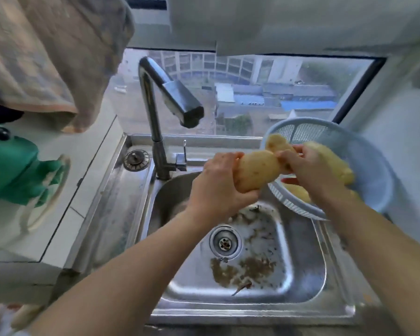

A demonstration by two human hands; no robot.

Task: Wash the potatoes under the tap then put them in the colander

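Both hands are working one big, pale yellow-brown potato (pixel 257 172) over the far right corner of the stainless steel sink (pixel 301 275), and it is sitting right at the near-left rim of the pale blue plastic colander (pixel 374 180). The left hand (pixel 218 183) is wrapping its fingers around the potato's near-left end, curled tight on the skin, while the right hand (pixel 308 170) is pinching the far-right end between thumb and fingers. The bent chrome tap (pixel 172 93) is standing to the left of the hands, and no stream is showing under its spout, though the blur is making it hard to be sure. Inside the colander, which is tilting against the right edge of the sink, other yellowish potatoes (pixel 335 163) are already lying, at least three by my count, partly hidden behind the right wrist. Brown muddy residue (pixel 247 267) is spreading across the sink floor around the round metal drain (pixel 225 242), so plenty of washing looks done. This one appears to be clean and heading for the colander, just about there. Down at the near-left corner, a few pale blurry lumps (pixel 22 316) are lying on the counter, possibly more potatoes waiting, so the job is looking well advanced but probably not finished.
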